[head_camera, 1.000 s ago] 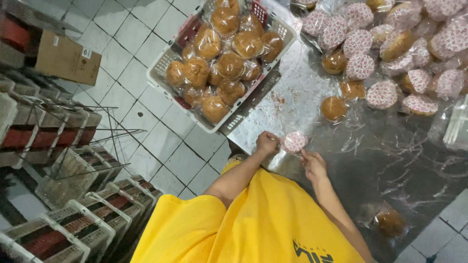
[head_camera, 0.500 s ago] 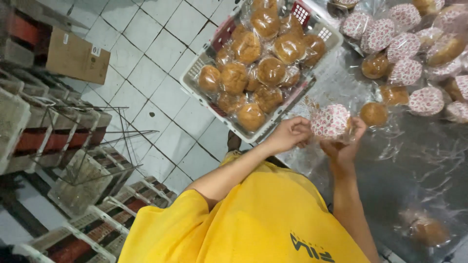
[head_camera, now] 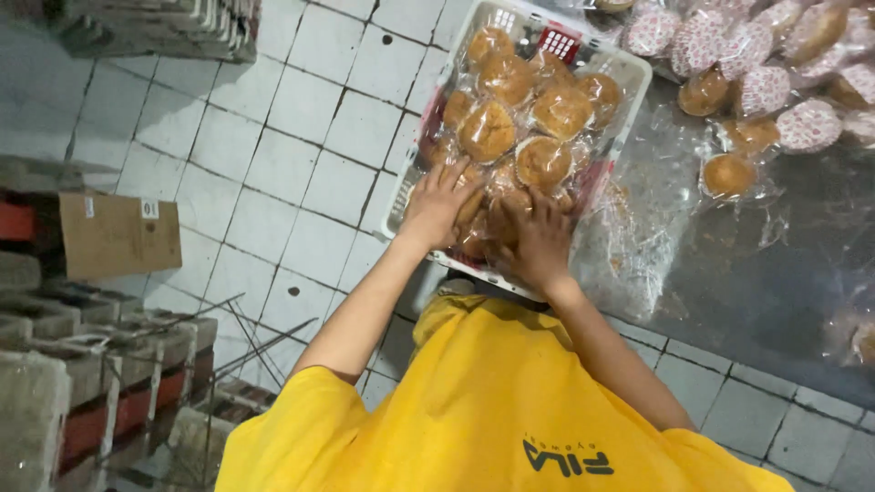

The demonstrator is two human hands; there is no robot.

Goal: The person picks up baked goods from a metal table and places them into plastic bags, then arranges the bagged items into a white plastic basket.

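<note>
Two hands work at the near end of a white crate (head_camera: 408, 187) filled with golden buns (head_camera: 489, 130) in clear wrap. The left hand (head_camera: 439, 202) lies flat with its fingers (head_camera: 453, 179) spread across the buns by the crate's near left corner, pressing on the wrap without closing round anything. The right hand (head_camera: 540, 241) sits just beside it, fingers (head_camera: 519, 214) curled down over a bun (head_camera: 476, 211) at the near rim; whether they actually grip it cannot be told. The crate stands tilted in view, its left wall out over the tiled floor (head_camera: 301, 164) and its right wall against the edge of a dark metal surface (head_camera: 756, 264). Loose clear wrap (head_camera: 638, 228) lies crumpled on the surface just beside the crate's right wall, narrowing the room there. Farther along the surface, single wrapped buns (head_camera: 729, 173) and packs in red-patterned wrap (head_camera: 807, 125) crowd the far right corner, while the middle stretch of the surface is open. To the left the floor is open near the crate, and a brown box (head_camera: 118, 234) and stacked crates (head_camera: 91, 364) sit well apart. The yellow shirt (head_camera: 492, 410) fills the near edge between both forearms.
</note>
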